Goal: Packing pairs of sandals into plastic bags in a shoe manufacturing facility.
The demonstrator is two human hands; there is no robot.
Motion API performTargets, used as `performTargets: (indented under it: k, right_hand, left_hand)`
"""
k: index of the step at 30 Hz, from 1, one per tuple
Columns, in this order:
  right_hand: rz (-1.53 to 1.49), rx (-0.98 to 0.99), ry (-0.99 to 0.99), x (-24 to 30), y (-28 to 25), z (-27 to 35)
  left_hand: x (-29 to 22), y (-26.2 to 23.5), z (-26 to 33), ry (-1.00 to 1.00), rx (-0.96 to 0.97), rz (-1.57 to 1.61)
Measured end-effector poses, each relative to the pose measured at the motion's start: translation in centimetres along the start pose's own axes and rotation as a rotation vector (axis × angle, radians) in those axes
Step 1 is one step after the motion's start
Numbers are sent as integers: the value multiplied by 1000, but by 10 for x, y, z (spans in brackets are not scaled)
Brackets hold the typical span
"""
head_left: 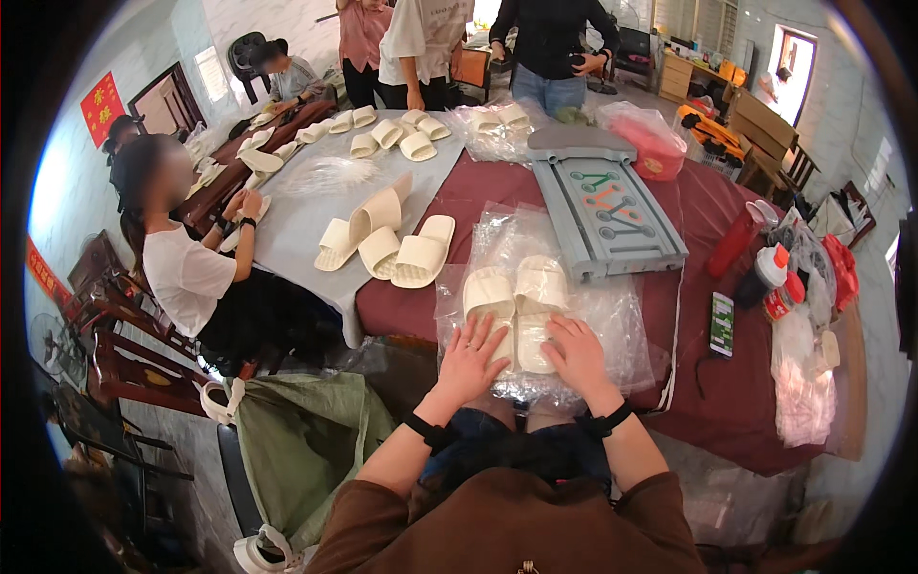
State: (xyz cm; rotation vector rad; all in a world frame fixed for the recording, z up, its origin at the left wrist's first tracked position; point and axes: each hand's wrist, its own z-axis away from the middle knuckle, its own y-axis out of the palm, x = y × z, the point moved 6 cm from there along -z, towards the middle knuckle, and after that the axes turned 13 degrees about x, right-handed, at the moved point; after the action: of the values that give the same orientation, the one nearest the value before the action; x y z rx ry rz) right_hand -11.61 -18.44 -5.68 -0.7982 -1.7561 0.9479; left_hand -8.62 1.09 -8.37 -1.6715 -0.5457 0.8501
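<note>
A pair of cream slide slippers (516,292) lies side by side inside a clear plastic bag (617,354) at the table's near edge. On the left slipper's lower part rests my left hand (470,356), fingers spread. My right hand (579,354) lies flat over the right slipper's lower part, its fingers also apart. Both palms press on the plastic, and neither hand grips anything. More clear bags (507,234) are spread beneath and behind the pair. Left of them sit loose cream slippers (423,253), some stacked on one another.
A grey folding plastic stool (607,206) lies just beyond the bag. At right are a phone (721,325), a red bottle (736,239) and a dark bottle (760,275). A green sack (311,440) hangs at lower left. A co-worker (191,244) sits at the left, handling a slipper; others stand across the table.
</note>
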Motion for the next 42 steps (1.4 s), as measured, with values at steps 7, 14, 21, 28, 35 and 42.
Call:
performTargets:
  k: [7,14,21,28,35,42]
  right_hand:
    - [198,-67,-181,62,1,-11]
    - [182,36,-65,30,19,-13]
    - [25,24,80,-15,-12,15]
    - [285,-153,5,38,-31,5]
    - [43,-97,62,9,-2,-6]
    - [-66,-177,25,-1,-1,-5]
  left_hand:
    - [5,7,-2,1,27,-44]
    - [4,7,-5,3,53,-33]
    - [4,2,-2,-14,48,20]
    - [6,8,-1,-17,60,17]
    - [3,6,-3,-11,65,32]
    - [8,-4,0,12,77,196]
